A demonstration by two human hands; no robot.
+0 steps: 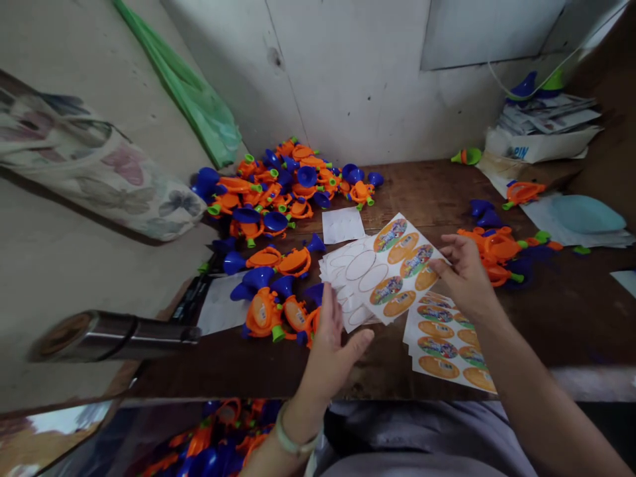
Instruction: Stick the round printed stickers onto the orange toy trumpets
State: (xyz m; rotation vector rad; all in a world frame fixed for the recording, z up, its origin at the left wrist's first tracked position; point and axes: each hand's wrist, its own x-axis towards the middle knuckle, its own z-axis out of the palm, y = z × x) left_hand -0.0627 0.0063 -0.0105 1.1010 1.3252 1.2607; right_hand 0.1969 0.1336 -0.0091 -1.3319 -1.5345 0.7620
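My right hand (464,275) pinches the right edge of a sticker sheet (405,265) printed with orange and multicoloured ovals. The sheet is held tilted over a pile of used backing sheets (348,265) that show bare oval outlines. My left hand (334,341) is beside the left end of that pile, thumb spread away from the fingers. Whether its fingertips touch the papers I cannot tell. Under my right forearm lies a stack of more sticker sheets (442,341). Left of my left hand are orange and blue toy horns (263,311) with green mouthpieces, some bearing an orange oval sticker.
A heap of toy horns (293,179) lies against the wall, with more orange parts (497,248) at the right. A steel flask (119,336) stands at the left. Paper bundles (541,129) and a pale blue dish (589,213) are at the right. More horns (213,437) lie below the table edge.
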